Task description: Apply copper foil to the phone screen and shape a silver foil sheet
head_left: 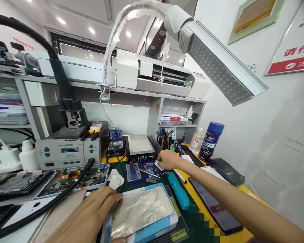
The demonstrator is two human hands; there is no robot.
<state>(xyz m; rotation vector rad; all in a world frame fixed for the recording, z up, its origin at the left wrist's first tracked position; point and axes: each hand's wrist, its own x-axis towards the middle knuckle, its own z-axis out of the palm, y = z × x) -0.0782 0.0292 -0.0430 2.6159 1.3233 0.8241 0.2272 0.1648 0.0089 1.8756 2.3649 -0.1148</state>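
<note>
I have my left hand (93,207) bent around the left end of the blue-and-white tray (149,231), fingers at its far left corner and thumb at its near edge. The tray sits near, in the middle, with a crinkled foil sheet (142,209) on top. My right hand (168,159) reaches far, its fingers curled together beside a white piece (158,165); whether they pinch it, I can't tell.

On the wall sign (292,50) at far right I read 请仔, then 正 on the red band, both cut off. The phone (223,217) below my right forearm shows zeros, partly covered. Yellow-green lettering on the black mat (183,233) and the print on the blue-capped spray can (211,141) are too small for me.

The tray's right edge overlaps the black mat. Right of that, a strip of green mat (196,231) runs toward the phone, the teal tool (178,192) lying across its far part. Leftward, the black hose (73,184) crosses close to my left hand.
</note>
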